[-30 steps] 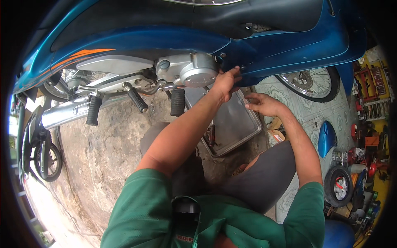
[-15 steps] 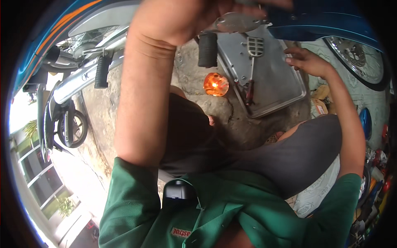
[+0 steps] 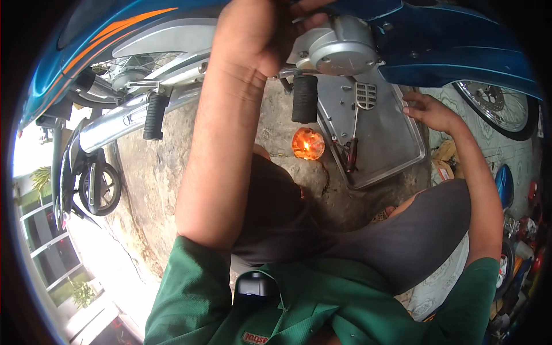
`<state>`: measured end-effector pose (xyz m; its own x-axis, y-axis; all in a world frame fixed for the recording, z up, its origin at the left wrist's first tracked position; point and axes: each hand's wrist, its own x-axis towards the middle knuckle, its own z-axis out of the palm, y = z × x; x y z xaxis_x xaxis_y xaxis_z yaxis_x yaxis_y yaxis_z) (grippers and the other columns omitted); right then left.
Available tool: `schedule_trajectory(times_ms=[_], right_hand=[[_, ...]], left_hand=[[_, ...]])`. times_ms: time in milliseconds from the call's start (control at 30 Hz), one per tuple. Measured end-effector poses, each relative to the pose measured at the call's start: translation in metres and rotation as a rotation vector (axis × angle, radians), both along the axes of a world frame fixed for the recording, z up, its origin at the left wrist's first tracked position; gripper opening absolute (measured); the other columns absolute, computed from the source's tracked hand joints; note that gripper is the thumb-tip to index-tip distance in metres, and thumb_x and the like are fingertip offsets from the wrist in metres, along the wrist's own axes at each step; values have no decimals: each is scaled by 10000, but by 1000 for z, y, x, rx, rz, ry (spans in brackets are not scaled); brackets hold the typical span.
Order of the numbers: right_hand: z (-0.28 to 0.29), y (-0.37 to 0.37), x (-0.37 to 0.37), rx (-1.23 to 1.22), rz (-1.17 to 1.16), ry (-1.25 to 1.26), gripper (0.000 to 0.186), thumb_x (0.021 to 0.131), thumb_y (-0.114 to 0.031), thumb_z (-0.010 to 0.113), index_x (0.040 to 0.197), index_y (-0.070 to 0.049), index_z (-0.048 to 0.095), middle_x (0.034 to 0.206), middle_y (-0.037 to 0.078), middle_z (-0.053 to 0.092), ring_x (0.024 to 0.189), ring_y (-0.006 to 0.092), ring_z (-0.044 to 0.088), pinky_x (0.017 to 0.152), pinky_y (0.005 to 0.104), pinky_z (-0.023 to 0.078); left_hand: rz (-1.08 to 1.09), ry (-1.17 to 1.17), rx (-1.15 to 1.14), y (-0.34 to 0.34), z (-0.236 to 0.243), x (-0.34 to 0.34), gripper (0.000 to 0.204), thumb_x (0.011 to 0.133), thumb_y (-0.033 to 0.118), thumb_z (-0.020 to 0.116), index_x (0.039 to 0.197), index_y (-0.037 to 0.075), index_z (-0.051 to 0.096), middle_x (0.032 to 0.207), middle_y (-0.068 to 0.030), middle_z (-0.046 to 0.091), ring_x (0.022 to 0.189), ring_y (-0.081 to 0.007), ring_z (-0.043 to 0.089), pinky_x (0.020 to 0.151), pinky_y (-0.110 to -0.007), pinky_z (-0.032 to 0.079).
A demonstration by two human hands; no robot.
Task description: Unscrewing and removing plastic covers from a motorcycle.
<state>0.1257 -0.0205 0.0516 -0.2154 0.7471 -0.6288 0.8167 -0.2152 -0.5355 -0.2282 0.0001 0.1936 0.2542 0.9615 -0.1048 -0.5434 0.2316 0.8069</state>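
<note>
My left hand (image 3: 253,37) reaches up to the blue motorcycle (image 3: 448,52), just left of its round silver engine cover (image 3: 343,56). Two of its fingers show stretched out and apart; the rest are hidden or cut off at the top edge. No held thing shows in it. My right hand (image 3: 437,114) hovers with loosely bent, parted fingers by the right rim of a metal tray (image 3: 397,141), holding nothing. In that tray lie a screwdriver with a dark red handle (image 3: 352,155) and several small bolts. A ribbed brake pedal (image 3: 365,95) hangs above it.
A lit orange lamp (image 3: 308,144) rests on the stone floor, left of the tray. Above it juts a black rubber footpeg (image 3: 305,99); another footpeg (image 3: 154,117) sits by the chrome exhaust (image 3: 115,123). Cartons (image 3: 443,169) and assorted parts lie at the right.
The view has tilted, so everything sits lower and more of the engine cover shows. My left fingers have drawn leftward off that cover. My right hand stays by the tray's rim.
</note>
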Motion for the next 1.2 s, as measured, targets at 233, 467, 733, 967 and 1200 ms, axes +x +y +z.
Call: schedule_trajectory(times_ms=[233, 467, 733, 967, 1200], right_hand=[[-6, 7, 15, 6, -6, 4, 616, 897, -407, 662, 1374, -58, 487, 1144, 134, 657, 961, 177, 617, 838, 319, 500], [-3, -5, 28, 66, -45, 19, 636, 895, -407, 663, 1391, -61, 467, 1215, 165, 627, 1045, 228, 620, 918, 357, 483], [17, -13, 19, 41, -2, -59, 677, 873, -441, 682, 1372, -29, 481, 1252, 198, 607, 1159, 281, 584, 980, 360, 452], [19, -14, 23, 167, 19, -62, 692, 878, -435, 676, 1358, 21, 475, 1228, 190, 621, 1126, 263, 595, 969, 352, 457], [24, -12, 29, 47, -51, 18, 600, 913, -435, 632, 1371, -74, 495, 1099, 137, 653, 952, 194, 617, 863, 338, 491]], left_hand=[[-21, -26, 79, 9, -3, 1, 341, 924, 400, 621, 1112, 115, 604, 1086, -34, 652, 991, -194, 610, 850, -342, 450], [69, -27, -30, 3, 14, 12, 298, 920, 388, 627, 1054, 122, 619, 999, -14, 663, 942, -194, 620, 829, -331, 449], [120, 0, -14, 3, -7, 15, 548, 927, 387, 611, 1353, 66, 481, 1210, -54, 626, 1106, -217, 603, 955, -367, 431], [21, 14, 89, 16, -10, 21, 584, 909, 413, 627, 1357, 71, 478, 1250, -71, 591, 1123, -219, 588, 957, -375, 423], [11, -62, 22, 5, 2, 20, 248, 924, 361, 615, 1014, 130, 611, 954, -3, 661, 922, -191, 619, 820, -329, 442]])
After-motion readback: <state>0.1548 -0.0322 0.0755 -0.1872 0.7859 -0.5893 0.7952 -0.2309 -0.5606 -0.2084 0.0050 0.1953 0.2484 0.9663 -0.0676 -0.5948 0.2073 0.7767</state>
